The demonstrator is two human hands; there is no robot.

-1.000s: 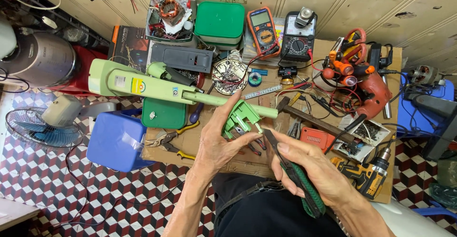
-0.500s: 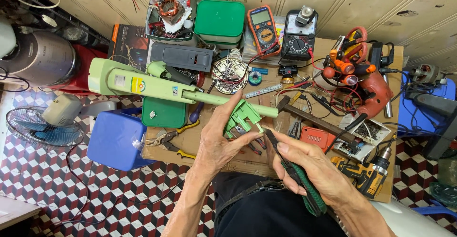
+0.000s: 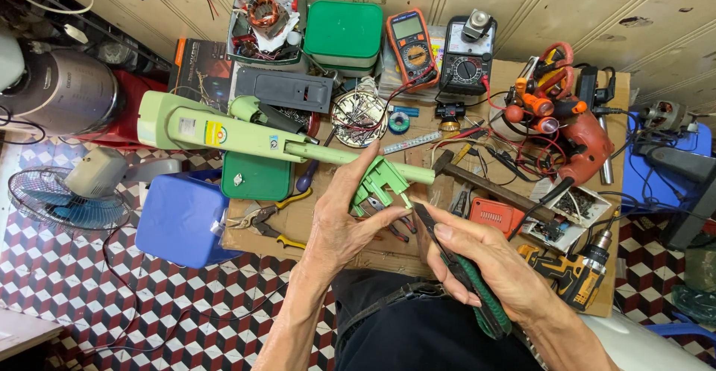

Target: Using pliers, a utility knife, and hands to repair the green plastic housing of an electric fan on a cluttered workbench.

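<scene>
Head view: the pale green plastic fan stand (image 3: 246,134) lay across the cardboard-covered bench (image 3: 328,229), long axis running from its boxy base at far left to its open green head end (image 3: 382,183) just ahead of both hands. The left hand (image 3: 344,222) cupped that head end, fingers curled round it. The right hand (image 3: 488,266), right of the head end, gripped green-handled pliers (image 3: 466,278), tips touching or nearly touching the head end. Left hand was nearer the stand. On the stand's base sat a square white label and a yellow-and-blue round sticker. Beyond the stand: a green lidded box (image 3: 343,32), an orange multimeter (image 3: 412,46). Left of it, a blue plastic stool (image 3: 179,218).
</scene>
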